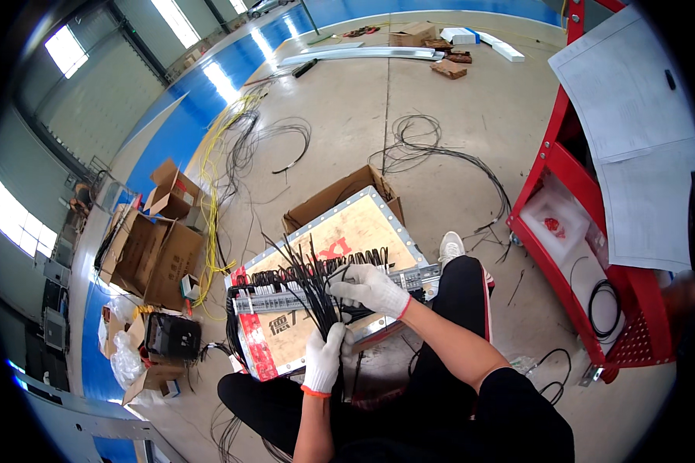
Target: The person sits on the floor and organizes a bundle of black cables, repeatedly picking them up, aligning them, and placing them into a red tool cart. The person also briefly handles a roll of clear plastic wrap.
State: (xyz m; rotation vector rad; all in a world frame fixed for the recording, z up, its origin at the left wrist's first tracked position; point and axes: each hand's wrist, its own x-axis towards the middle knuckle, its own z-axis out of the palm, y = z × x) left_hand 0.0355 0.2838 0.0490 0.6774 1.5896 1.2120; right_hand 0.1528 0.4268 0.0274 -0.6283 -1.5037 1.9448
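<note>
White knitted gloves cover both my hands. My left hand (323, 359) is closed round the lower part of a bundle of black wires (310, 282), whose loose ends fan out upward. Just right of the bundle, my right hand (371, 290) has its fingers curled in against the wires; how many it grips is hidden. Beneath lies a grey metal rail (264, 303), with a row of black wire loops (286, 275) along its far side. The rail rests across a wooden case (367, 220) with metal-bound edges, in front of my knees.
An open cardboard box (340, 197) stands behind the case. To the left are more cardboard boxes (153, 258), a black case (172, 336) and yellow cable (212, 166). Coiled black wire (471, 158) lies on the floor. At right stands a red rack (548, 166) with paper sheets (633, 131).
</note>
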